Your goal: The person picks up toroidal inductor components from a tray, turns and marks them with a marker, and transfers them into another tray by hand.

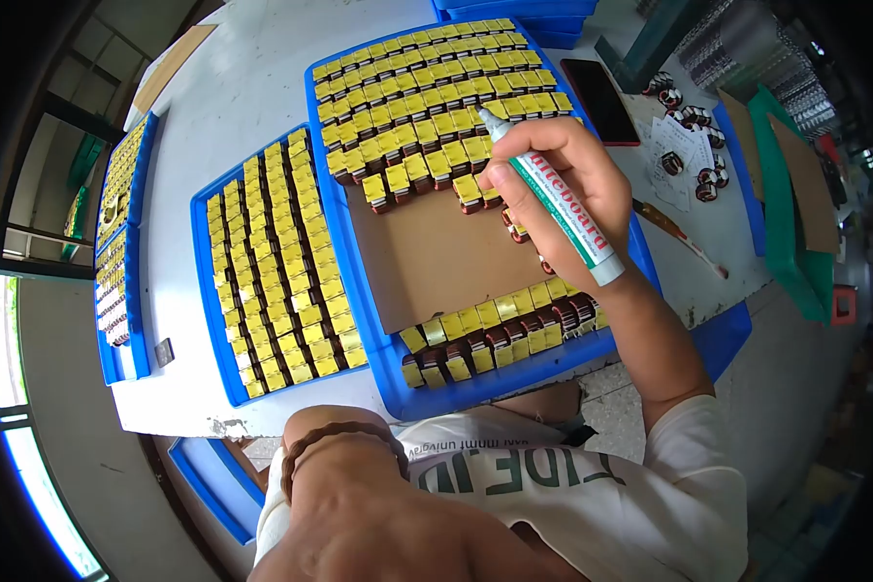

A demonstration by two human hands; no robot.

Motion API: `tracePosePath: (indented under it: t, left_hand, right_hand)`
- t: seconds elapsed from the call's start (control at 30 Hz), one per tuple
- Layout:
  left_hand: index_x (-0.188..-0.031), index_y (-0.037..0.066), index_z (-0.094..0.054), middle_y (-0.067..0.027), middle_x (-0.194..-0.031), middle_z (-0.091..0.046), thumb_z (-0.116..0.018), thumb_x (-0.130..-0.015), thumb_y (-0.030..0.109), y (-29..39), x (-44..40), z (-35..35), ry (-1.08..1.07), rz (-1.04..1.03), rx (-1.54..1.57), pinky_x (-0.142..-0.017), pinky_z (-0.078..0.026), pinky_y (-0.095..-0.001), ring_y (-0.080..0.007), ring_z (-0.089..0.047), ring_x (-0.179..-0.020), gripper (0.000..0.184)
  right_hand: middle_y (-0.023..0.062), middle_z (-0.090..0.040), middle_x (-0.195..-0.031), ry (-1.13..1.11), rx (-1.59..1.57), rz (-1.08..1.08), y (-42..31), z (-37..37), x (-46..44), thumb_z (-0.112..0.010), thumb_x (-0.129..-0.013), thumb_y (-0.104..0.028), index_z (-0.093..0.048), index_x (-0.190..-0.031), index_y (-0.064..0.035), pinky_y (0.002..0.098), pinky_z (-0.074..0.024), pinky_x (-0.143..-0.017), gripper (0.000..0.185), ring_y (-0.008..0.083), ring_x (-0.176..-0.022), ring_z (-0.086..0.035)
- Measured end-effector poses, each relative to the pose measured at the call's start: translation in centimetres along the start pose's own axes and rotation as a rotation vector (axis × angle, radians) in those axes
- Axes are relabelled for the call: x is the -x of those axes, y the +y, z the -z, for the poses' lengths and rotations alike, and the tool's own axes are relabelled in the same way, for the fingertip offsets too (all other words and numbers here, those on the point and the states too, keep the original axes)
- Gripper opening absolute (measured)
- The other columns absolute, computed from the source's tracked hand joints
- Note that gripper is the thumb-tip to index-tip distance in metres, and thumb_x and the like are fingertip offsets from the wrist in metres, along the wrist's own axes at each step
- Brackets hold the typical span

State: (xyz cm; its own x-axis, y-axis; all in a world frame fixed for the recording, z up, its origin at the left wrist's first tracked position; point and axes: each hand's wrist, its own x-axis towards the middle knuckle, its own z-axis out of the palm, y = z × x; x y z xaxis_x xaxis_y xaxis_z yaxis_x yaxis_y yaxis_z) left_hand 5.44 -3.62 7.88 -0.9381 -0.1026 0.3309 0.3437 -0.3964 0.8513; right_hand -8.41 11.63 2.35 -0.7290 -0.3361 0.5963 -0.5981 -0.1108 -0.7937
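My right hand (577, 175) grips a whiteboard marker (559, 209) with a grey tip and red and green lettering. Its tip points up and left, over rows of small coil components with yellow tops (436, 121). These components stand in a large blue tray (357, 281), around a bare stretch of brown board (427, 247). Several coils behind my right hand are partly hidden. My left hand (359, 529) is close to the camera at the bottom, below a brown braided bracelet (344, 432); its fingers do not show clearly.
Left of the large tray lies a second blue tray (209, 281) of yellow-topped coils, with more trays (144, 262) at the far left. A phone (599, 102), a brush (681, 236), loose ring coils (694, 121) and a green bin (795, 252) are on the right.
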Motion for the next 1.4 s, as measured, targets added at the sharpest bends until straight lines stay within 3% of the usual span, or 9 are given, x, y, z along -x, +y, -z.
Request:
tracePosePath:
  t: [0.13,0.27,0.73,0.9,1.03,1.2,1.27,1.4]
  left_hand:
    - [-0.096,0.012,-0.063,-0.0060,-0.086,-0.065,-0.045,-0.093,0.024,-0.3,-0.4,0.1,-0.050,0.029,0.054,-0.099,-0.036,-0.0481,-0.0214,-0.055,-0.077,0.021]
    - [-0.095,0.012,-0.063,-0.0059,-0.085,-0.066,-0.045,-0.093,0.025,-0.1,-0.6,1.0,-0.132,0.083,0.125,-0.099,-0.036,-0.0480,-0.0213,-0.054,-0.077,0.022]
    - [-0.095,0.012,-0.063,-0.0059,-0.083,-0.066,-0.043,-0.094,0.026,-2.5,-2.7,0.0,-0.535,0.138,0.489,-0.100,-0.035,-0.0479,-0.0211,-0.053,-0.074,0.024]
    - [-0.094,0.018,-0.063,-0.0085,-0.084,-0.066,-0.043,-0.093,0.038,-4.3,-3.1,2.1,-0.540,0.357,0.271,-0.099,-0.032,-0.0553,-0.0192,-0.054,-0.086,0.029]
    - [-0.071,0.008,-0.052,-0.0035,-0.051,-0.047,-0.041,-0.095,0.021,-5.2,-3.5,-1.1,-0.264,0.101,0.176,-0.066,-0.049,-0.0345,-0.0152,-0.048,-0.050,0.029]
    - [-0.071,0.003,-0.053,-0.0067,-0.062,-0.055,-0.044,-0.093,0.015,-6.7,-3.9,-0.7,-0.225,0.214,0.107,-0.065,-0.047,-0.0297,-0.0142,-0.048,-0.052,0.027]
    - [-0.071,0.003,-0.054,-0.0060,-0.056,-0.052,-0.041,-0.094,0.018,-7.3,-3.6,0.0,-0.226,0.243,0.073,-0.063,-0.045,-0.0296,-0.0136,-0.046,-0.052,0.030]
    - [-0.066,0.008,-0.050,-0.0035,-0.050,-0.045,-0.040,-0.094,0.019,-7.7,-3.2,1.5,-0.221,0.224,0.103,-0.057,-0.042,-0.0273,-0.0124,-0.041,-0.047,0.031]
  right_hand:
    - [0.0057,-0.057,-0.083,-0.060,0.023,-0.059,-0.6,0.5,-0.1,-0.058,-0.081,0.002,-0.053,-0.095,-0.0030,0.0208,-0.0480,-0.058,0.016,0.0132,-0.070,-0.061]
    - [0.0053,-0.059,-0.077,-0.063,0.031,0.082,0.0,0.5,-0.3,-0.060,-0.078,0.002,-0.055,-0.091,-0.0027,0.0206,-0.0469,-0.053,0.015,0.0109,-0.063,-0.059]
    - [-0.0004,-0.061,-0.071,0.125,0.143,0.120,0.5,0.3,-0.1,-0.063,-0.077,-0.005,-0.056,-0.087,-0.0119,0.0209,-0.0362,-0.044,0.013,0.0088,-0.051,-0.052]
    - [-0.0019,-0.059,-0.066,0.105,0.151,0.080,0.1,0.8,-0.2,-0.064,-0.074,-0.004,-0.055,-0.087,-0.0135,0.0236,-0.0379,-0.046,0.018,0.0110,-0.051,-0.052]
    - [-0.0008,-0.057,-0.070,-0.093,0.503,0.009,0.1,1.0,-0.2,-0.066,-0.069,-0.005,-0.054,-0.089,-0.0141,0.0287,-0.0430,-0.054,0.025,0.0156,-0.062,-0.056]
    - [0.0024,-0.059,-0.074,-0.144,0.686,0.118,1.0,-0.4,0.4,-0.065,-0.067,-0.005,-0.055,-0.089,-0.0119,0.0332,-0.0441,-0.065,0.025,0.0193,-0.076,-0.057]
    - [0.0035,-0.056,-0.084,-0.310,0.783,0.028,2.0,-0.3,0.7,-0.062,-0.072,-0.014,-0.053,-0.096,-0.0132,0.0342,-0.0436,-0.071,0.026,0.0219,-0.082,-0.055]
    - [0.0030,-0.055,-0.082,-0.390,0.910,0.082,2.4,-0.7,0.5,-0.059,-0.074,-0.016,-0.053,-0.099,-0.0140,0.0340,-0.0429,-0.074,0.025,0.0205,-0.084,-0.054]
